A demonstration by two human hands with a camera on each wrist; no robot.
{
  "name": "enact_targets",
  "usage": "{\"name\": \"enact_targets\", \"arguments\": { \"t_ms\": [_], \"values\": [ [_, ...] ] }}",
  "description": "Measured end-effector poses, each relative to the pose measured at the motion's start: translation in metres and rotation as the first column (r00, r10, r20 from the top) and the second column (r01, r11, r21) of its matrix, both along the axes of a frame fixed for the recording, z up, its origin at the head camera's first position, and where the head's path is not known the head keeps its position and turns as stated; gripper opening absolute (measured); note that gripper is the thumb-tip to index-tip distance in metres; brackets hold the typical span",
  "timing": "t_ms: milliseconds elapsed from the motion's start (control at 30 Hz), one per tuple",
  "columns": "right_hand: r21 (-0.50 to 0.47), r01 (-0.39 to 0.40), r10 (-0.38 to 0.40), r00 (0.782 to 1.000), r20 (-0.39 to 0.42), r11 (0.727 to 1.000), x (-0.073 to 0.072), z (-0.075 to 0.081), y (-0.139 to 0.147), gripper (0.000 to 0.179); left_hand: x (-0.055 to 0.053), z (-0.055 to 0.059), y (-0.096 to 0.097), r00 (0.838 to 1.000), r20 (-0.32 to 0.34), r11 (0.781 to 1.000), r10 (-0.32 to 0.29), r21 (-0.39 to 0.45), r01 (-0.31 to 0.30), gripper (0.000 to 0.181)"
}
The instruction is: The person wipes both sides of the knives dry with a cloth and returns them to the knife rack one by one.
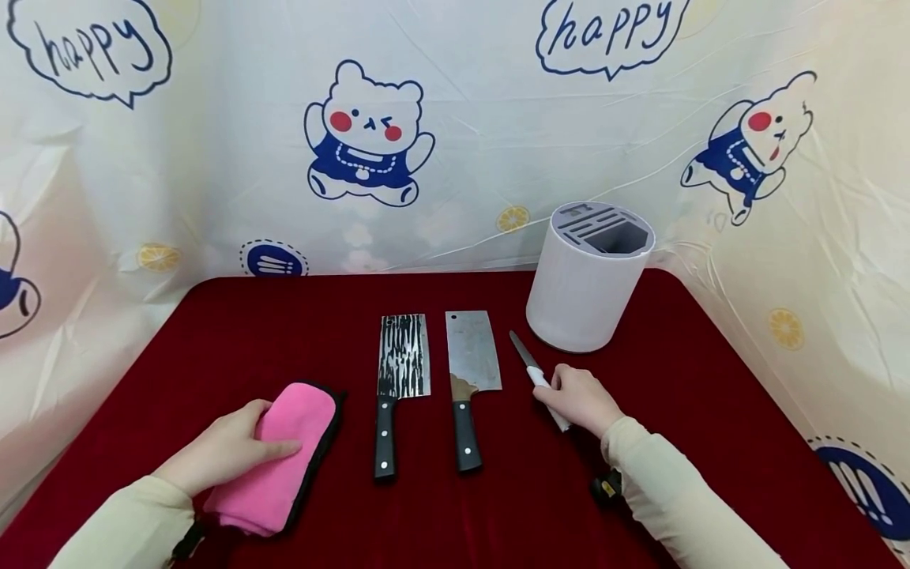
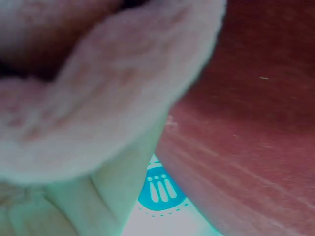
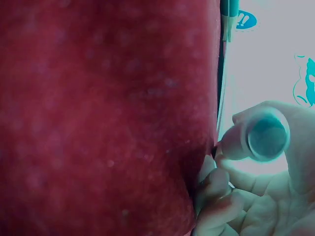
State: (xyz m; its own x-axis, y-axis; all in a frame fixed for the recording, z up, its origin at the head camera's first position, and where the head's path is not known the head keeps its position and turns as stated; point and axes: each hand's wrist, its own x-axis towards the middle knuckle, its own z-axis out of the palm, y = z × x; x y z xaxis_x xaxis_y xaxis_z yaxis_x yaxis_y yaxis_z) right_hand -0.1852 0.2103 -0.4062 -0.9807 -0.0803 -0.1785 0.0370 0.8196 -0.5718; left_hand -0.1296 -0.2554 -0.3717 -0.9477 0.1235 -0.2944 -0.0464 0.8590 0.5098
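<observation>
Fabric (image 1: 341, 525) in deep red is covering the tabletop (image 1: 213, 340), perhaps giving the blades a soft surface. White knife block (image 1: 572, 296) is standing on its base near the far right corner, its slots facing up, apparently so that they are reachable from above. Pink cloth (image 1: 302, 427), folded into a thick pad, is lying at the near left; the left hand (image 1: 223, 446) is grasping it from its left side, thumb over the top, probably to keep the layers together. Patterned cleaver (image 1: 404, 356) and plain cleaver (image 1: 472, 348) are lying side by side between the hands, handles pointing toward the person, likely for easy reach. Small knife (image 1: 538, 378) is pointing away and leftward, between the plain cleaver and the right hand (image 1: 579, 399), which is gripping its white handle from the right, seemingly keeping the fingers behind the blade. Whether the knife is touching the fabric, I cannot tell.
</observation>
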Motion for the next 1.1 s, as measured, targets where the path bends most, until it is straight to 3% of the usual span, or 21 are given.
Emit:
{"name": "enact_targets", "arguments": {
  "t_ms": [400, 600, 767, 900, 1100],
  "values": [
    [-0.109, 0.017, -0.025, 0.998, -0.066, 0.994, 0.003, 0.007, 0.0, 0.019, -0.002, 0.029, 0.02, 0.998, -0.055, 0.997, -0.013, 0.069, 0.016, 0.061],
    [-0.12, 0.008, -0.03, 0.982, -0.185, 0.993, 0.006, 0.015, -0.008, 0.019, -0.001, 0.044, 0.033, 0.984, -0.166, 0.994, -0.061, 0.082, 0.076, 0.046],
    [-0.165, -0.02, -0.017, 0.975, -0.222, 0.986, 0.011, 0.02, -0.02, 0.018, 0.003, 0.06, 0.047, 0.968, -0.235, 0.992, -0.083, 0.074, 0.102, 0.042],
    [-0.174, -0.054, 0.002, 0.958, -0.287, 0.983, 0.016, 0.025, -0.029, 0.018, 0.001, 0.074, 0.059, 0.965, -0.248, 0.99, -0.085, 0.086, 0.109, 0.042],
    [-0.147, -0.099, 0.036, 0.922, -0.386, 0.984, 0.021, 0.029, -0.037, 0.026, -0.004, 0.085, 0.071, 0.961, -0.264, 0.99, -0.082, 0.089, 0.109, 0.044]
  ]
}}
